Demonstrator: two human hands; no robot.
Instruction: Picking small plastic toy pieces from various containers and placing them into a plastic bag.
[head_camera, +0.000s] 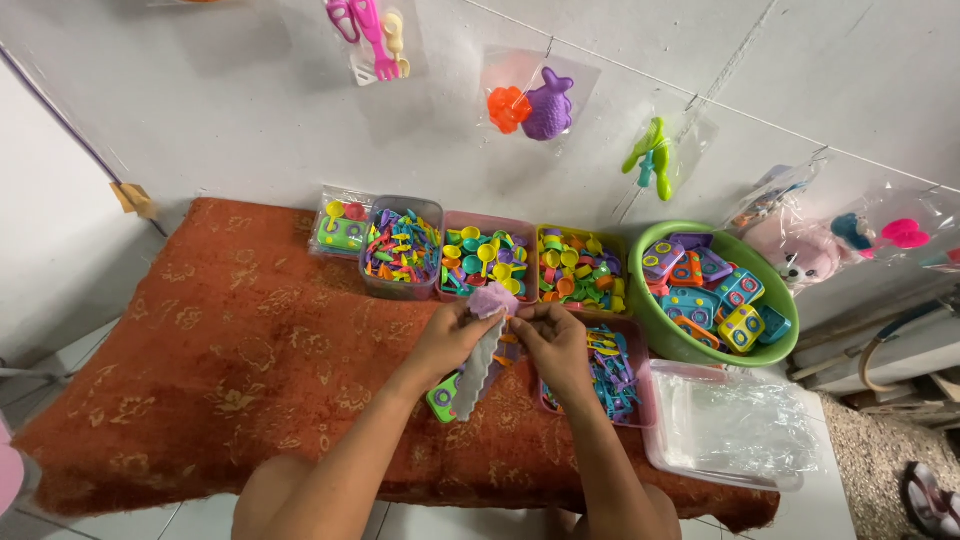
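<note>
The clear plastic bag (483, 362) was held up between both hands over the middle of the rust-red patterned cloth (230, 340), just in front of the row of trays. The left hand (452, 338) was closed on the bag's upper left edge, fingers curled, and the right hand (556, 345) pinched the other side, its fingers folded over the bag's mouth. A lilac toy piece (493, 298) stuck out at the top between the two hands, and a green toy (441, 396) showed at the bag's lower end, so the packing looked partly done: some pieces seemed to be in, and the mouth was not closed as far as I could tell.

Plenty looked left to pack. The three trays of small coloured toys (487, 255) along the wall were full, the pink tray of blue and purple pieces (620, 375) lay just beside the right hand, and the green basin (765, 350) held many toy cameras. A stack of empty clear bags (730, 425) lay in a tray at the right, near the cloth's front corner.

Open room lay mostly to the left, where the cloth was bare out to its edge. To the right the trays and basin stood close together, touching or nearly so. The front edge of the cloth ran just below the forearms. Filled bags (530, 100) hung on the wall above.
</note>
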